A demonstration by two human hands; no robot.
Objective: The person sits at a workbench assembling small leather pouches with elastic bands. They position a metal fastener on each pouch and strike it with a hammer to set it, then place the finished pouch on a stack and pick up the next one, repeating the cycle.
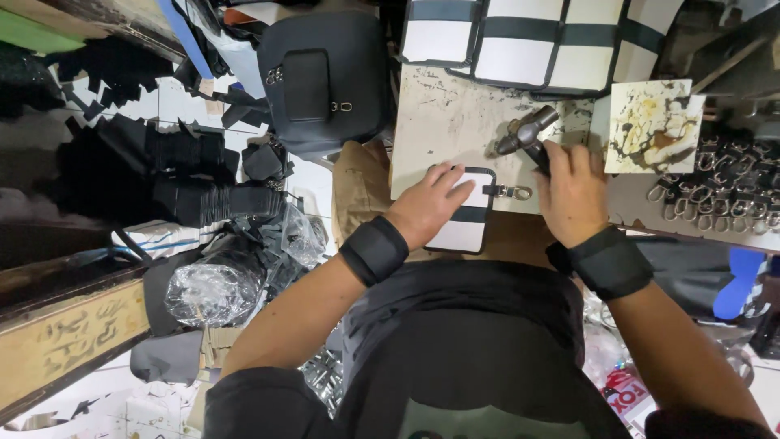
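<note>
Your left hand point(428, 205) lies flat with fingers spread on the small white pouch with a black band point(465, 213), just left of your right hand point(571, 191), fisted around the steel-headed hammer point(526, 130). A glancing blow at the metal clasp point(512, 192) could catch those fingertips or scuff the pouch on the worktop point(443, 122).

Matt white/black leather-like pouch point(463, 213), shiny metal clasp point(515, 193) & hammer head point(526, 128), rough stained stone slab point(443, 122).
</note>
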